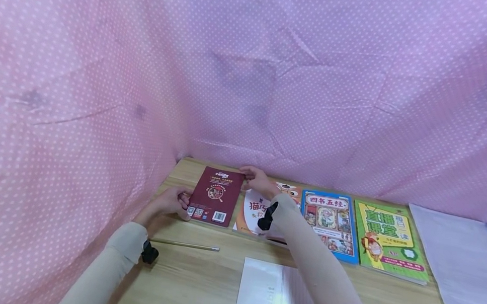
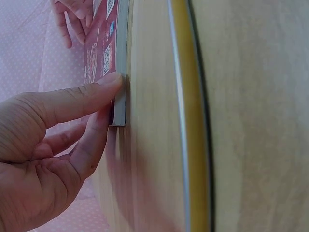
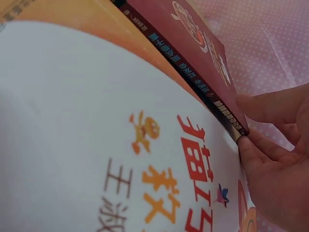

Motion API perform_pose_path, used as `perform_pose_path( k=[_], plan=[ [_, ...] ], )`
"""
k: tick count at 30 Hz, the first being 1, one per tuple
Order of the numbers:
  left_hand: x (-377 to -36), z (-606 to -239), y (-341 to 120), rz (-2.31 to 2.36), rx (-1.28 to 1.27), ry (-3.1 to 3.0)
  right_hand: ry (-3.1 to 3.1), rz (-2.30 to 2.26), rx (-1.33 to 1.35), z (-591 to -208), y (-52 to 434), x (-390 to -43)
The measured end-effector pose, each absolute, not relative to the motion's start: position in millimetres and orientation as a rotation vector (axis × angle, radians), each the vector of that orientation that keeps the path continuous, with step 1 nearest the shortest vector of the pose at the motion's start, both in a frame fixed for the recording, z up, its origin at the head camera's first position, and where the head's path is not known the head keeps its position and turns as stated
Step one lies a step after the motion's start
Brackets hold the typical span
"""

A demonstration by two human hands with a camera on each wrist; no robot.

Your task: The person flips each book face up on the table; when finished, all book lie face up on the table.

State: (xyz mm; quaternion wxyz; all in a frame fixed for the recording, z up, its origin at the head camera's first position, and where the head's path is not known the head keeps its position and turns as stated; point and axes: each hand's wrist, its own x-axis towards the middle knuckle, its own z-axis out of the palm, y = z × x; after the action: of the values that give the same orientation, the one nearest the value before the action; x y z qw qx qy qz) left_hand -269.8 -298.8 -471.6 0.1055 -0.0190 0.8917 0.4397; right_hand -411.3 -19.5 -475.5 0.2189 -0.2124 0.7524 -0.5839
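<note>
From the head camera, a dark red book (image 1: 214,196) lay back cover up at the left end of a row of books on a wooden table (image 1: 208,289). The left hand (image 1: 170,203) gripped its near left corner, and the right hand (image 1: 258,180) pinched its far right corner. Just beside it lay an orange-and-white book (image 1: 250,213), then a blue book (image 1: 329,224) and a green book (image 1: 390,240). A pencil (image 1: 184,244) lay near the left forearm, a grey notebook (image 1: 268,299) near the front edge, and white sheets of paper (image 1: 466,270) far to the right. Pink dotted cloth (image 1: 100,53) enclosed the table.

From the left wrist, the left thumb lay on the cover while other fingers (image 2: 94,140) curled under the book's corner (image 2: 119,104), clamped on it with that corner lifted slightly off the wood. The pencil (image 2: 186,116) crossed the view, blurred.

From the right wrist, the right fingers (image 3: 270,108) and thumb closed on the red book's corner (image 3: 227,104), whose spine edge sat over the orange-and-white book (image 3: 120,145).

Both holds were thin corner pinches, so the book could probably slip or flop open if lifted quickly. Sliding it sideways might drag the neighbouring book out of line, since the two overlapped.
</note>
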Motion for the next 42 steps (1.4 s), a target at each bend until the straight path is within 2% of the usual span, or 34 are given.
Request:
perform_pose_path(
  k=[18,29,42],
  plan=[
    [-275.3,-455.1,-298.2,1.188,-0.023,2.592,2.046,-1.701,-0.449,-444.1,-16.4,-408.2],
    [-267.6,-454.8,-294.3,1.192,0.021,2.631,2.054,-1.841,-0.527,-447.6,-21.1,-403.9],
    [-262.6,-456.7,-290.4,1.170,0.008,2.681,2.092,-1.780,-0.506,-441.0,-19.4,-393.6]
  ],
)
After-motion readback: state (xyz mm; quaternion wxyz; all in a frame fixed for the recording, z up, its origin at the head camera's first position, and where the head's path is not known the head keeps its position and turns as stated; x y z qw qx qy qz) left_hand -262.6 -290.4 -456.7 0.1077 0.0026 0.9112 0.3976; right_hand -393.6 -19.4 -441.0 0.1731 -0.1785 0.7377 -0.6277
